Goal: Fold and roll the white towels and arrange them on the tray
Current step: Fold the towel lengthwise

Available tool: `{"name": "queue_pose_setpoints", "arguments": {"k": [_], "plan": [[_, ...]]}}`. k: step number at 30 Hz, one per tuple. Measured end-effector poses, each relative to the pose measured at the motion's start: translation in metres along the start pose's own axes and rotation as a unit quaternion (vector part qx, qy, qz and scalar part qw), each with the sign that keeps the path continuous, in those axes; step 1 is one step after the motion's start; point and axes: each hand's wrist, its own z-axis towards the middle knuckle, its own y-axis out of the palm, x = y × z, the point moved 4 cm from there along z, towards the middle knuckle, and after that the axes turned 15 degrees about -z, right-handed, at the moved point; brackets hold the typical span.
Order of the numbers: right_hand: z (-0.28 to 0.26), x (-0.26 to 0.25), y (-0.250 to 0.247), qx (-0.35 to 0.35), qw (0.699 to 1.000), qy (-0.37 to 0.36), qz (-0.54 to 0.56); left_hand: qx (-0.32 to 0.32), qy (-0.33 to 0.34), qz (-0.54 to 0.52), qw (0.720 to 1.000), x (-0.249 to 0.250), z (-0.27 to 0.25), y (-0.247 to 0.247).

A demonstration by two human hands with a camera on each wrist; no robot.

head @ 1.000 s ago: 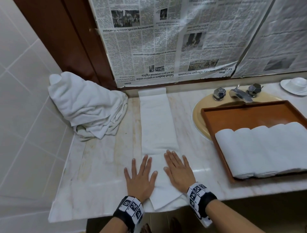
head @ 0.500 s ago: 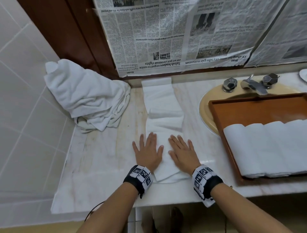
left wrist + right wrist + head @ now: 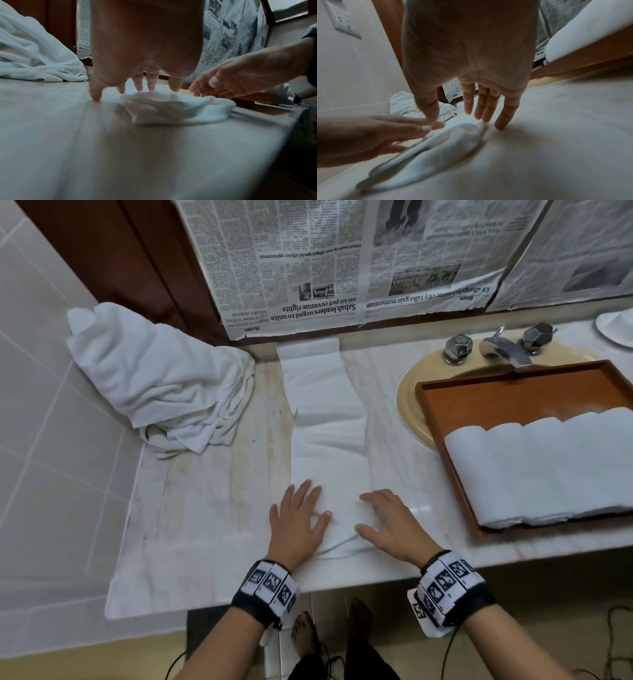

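Note:
A long folded white towel [image 3: 325, 446] lies on the marble counter, reaching from the back wall to my hands, with a buckle across its middle. My left hand [image 3: 298, 518] and right hand [image 3: 390, 525] press side by side on its near end with spread, straight fingers. That near end [image 3: 171, 108] is bunched into a low loose hump [image 3: 447, 140] under the fingertips. At the right, a brown tray [image 3: 513, 395] sits over the sink and holds several rolled white towels [image 3: 548, 467] in a row.
A heap of unfolded white towels [image 3: 164, 385] leans against the tiled wall at back left. Behind the tray are the faucet [image 3: 503, 350] and the beige sink rim [image 3: 411, 392]. Newspaper covers the wall behind. A white dish [image 3: 616, 326] stands at the far right.
Both hands slid away from me along the towel. Its near end, which hung over the counter's edge, now lies bunched on the counter, and the middle has buckled.

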Motion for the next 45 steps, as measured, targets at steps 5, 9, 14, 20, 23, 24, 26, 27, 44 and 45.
{"name": "queue_pose_setpoints", "arguments": {"k": [5, 9, 14, 20, 23, 24, 26, 27, 44, 45], "plan": [[-0.029, 0.005, 0.013, 0.017, 1.000, -0.021, 0.003, -0.009, 0.018, 0.015, 1.000, -0.020, -0.032, 0.013], [-0.035, 0.004, 0.017, 0.045, 0.997, 0.048, 0.048, 0.005, 0.047, 0.025, 0.999, -0.031, -0.040, 0.014], [-0.041, 0.002, 0.015, 0.075, 0.988, 0.092, 0.096, 0.016, 0.051, 0.013, 0.998, -0.034, -0.044, 0.010], [-0.057, -0.002, 0.021, 0.097, 0.994, 0.042, 0.008, 0.064, 0.085, -0.063, 0.992, -0.035, -0.052, 0.003], [-0.061, -0.004, 0.024, 0.086, 0.996, 0.015, -0.016, 0.038, 0.122, -0.039, 0.991, -0.037, -0.059, 0.006], [-0.062, -0.005, 0.025, 0.088, 0.996, 0.011, -0.017, 0.032, 0.135, -0.029, 0.990, -0.037, -0.060, 0.008], [-0.064, -0.006, 0.026, 0.100, 0.995, 0.009, -0.015, 0.031, 0.149, -0.013, 0.988, -0.035, -0.061, 0.009], [-0.065, -0.006, 0.026, 0.107, 0.994, 0.009, -0.014, 0.029, 0.148, -0.005, 0.988, -0.033, -0.061, 0.010], [-0.082, -0.010, 0.033, 0.043, 0.993, -0.012, -0.111, 0.019, 0.122, -0.062, 0.990, -0.042, -0.076, -0.006], [-0.083, -0.011, 0.031, 0.039, 0.992, -0.005, -0.121, 0.014, 0.111, -0.069, 0.991, -0.044, -0.078, -0.008]]}}
